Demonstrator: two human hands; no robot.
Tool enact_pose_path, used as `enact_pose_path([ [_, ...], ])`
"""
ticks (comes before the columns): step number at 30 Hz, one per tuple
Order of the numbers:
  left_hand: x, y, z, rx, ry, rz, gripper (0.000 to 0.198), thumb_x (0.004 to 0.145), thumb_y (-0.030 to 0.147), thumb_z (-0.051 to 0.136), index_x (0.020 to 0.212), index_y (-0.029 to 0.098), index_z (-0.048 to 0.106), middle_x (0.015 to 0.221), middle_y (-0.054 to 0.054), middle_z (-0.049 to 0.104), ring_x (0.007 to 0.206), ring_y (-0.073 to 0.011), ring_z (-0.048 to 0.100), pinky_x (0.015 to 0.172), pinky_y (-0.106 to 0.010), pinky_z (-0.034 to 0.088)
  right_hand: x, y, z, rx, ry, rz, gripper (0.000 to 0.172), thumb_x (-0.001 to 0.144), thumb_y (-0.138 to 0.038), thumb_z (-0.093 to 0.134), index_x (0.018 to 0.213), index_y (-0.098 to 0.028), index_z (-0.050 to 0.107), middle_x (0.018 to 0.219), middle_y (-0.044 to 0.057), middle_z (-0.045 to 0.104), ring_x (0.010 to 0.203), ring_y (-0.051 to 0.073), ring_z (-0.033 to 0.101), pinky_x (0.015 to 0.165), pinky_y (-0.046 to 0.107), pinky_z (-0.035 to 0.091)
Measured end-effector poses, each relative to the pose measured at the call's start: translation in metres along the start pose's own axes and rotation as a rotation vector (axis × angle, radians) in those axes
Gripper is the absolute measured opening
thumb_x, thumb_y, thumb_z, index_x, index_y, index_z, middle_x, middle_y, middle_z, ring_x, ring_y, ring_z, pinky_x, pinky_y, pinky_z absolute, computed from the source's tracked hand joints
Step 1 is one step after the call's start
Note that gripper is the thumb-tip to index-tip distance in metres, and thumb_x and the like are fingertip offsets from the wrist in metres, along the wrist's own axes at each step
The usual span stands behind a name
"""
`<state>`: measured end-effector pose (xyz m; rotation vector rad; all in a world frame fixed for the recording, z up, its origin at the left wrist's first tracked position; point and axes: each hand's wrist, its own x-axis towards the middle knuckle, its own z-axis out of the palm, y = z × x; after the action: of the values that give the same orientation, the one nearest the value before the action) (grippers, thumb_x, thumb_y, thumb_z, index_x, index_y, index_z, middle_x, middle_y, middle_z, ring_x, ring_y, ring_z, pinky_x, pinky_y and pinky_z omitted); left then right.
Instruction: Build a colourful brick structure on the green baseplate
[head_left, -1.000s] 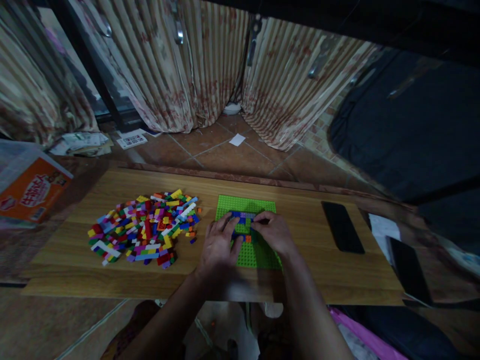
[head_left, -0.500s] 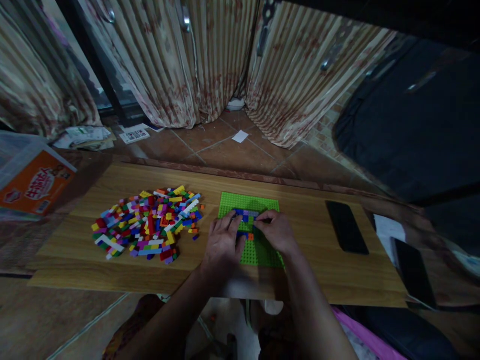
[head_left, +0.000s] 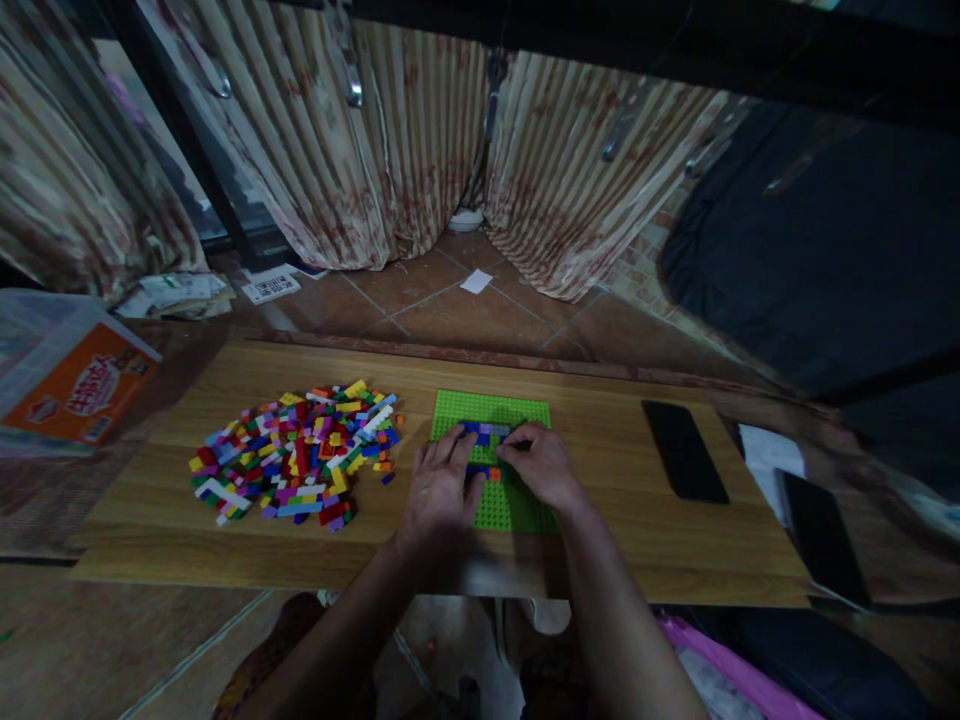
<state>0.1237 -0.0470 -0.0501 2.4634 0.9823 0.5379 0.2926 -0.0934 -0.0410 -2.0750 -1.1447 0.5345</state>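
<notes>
A green studded baseplate (head_left: pixel 517 515) lies on the wooden table, bearing a row of blue and purple toy bricks (head_left: pixel 484 430) and a lower blue and orange row (head_left: pixel 494 475). My left hand (head_left: pixel 439 485) rests over the plate's left side, thumb apart from the fingers, fingertips touching the bricks. It partly covers both rows. From the right, my right hand (head_left: pixel 544 465) reaches in with thumb and forefinger pinched at the right part of the upper bricks. Whatever sits between those fingertips is too small and hidden to make out.
A heap of mixed coloured bricks (head_left: pixel 300 455) spreads over the table's left part. On the right lies a black phone (head_left: pixel 684 450), with paper (head_left: pixel 771 460) and another dark flat device (head_left: pixel 823 535) beyond. A clear box with an orange label (head_left: pixel 82 385) stands far left.
My right fingertips have shifted slightly left over the upper bricks. My left hand stays on the plate. The whole view has tilted a little.
</notes>
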Motion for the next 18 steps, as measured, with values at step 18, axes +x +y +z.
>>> enact_pose_path([
  [18,-0.0012,0.0007,-0.0015,-0.001,-0.032,-0.009,0.049,0.086,0.029,0.053,0.133,0.014,0.05,0.141,-0.015,0.048,0.123,-0.0311,0.049,0.104,-0.051,0.038,0.0012,-0.0052,0.004,-0.028,0.027,0.049,0.007,0.066,-0.025,0.067,0.063,-0.019,0.069,0.074,0.003,0.065,0.07,0.016,0.061,0.069,0.029,0.047],
])
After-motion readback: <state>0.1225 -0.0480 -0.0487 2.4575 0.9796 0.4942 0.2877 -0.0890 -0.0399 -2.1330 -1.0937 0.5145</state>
